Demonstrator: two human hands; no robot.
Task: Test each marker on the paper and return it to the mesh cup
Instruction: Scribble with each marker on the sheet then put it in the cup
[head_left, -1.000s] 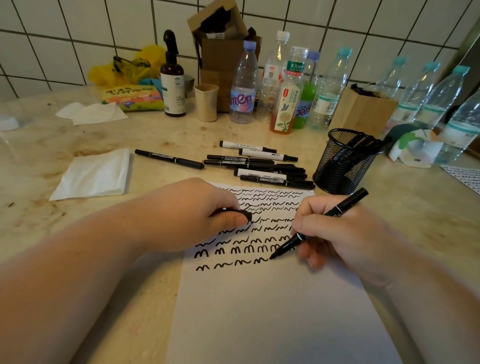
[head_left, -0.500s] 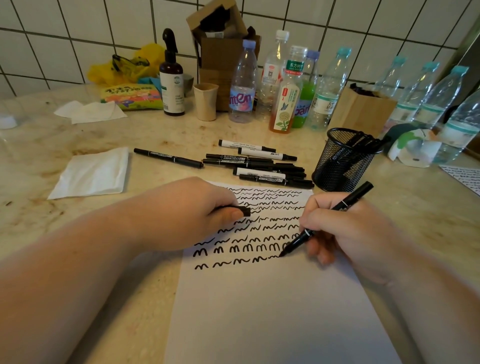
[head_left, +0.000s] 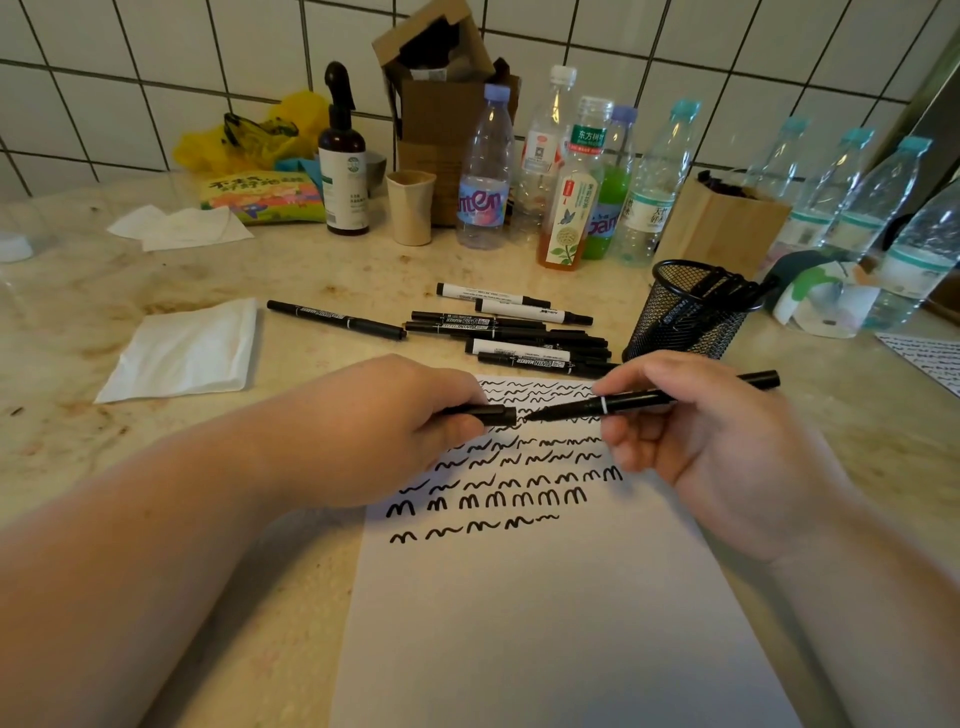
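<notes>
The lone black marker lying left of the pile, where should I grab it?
Pinch the lone black marker mid-barrel from above, fingers on its near and far sides. It lies flat on the beige counter, apart from the marker pile, so both sides look clear.

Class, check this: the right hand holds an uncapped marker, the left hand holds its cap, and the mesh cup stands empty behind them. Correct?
Not quite. The head view shows the mesh cup already holding several markers. The rest stands: right hand holds the uncapped marker, left hand the cap.
</notes>
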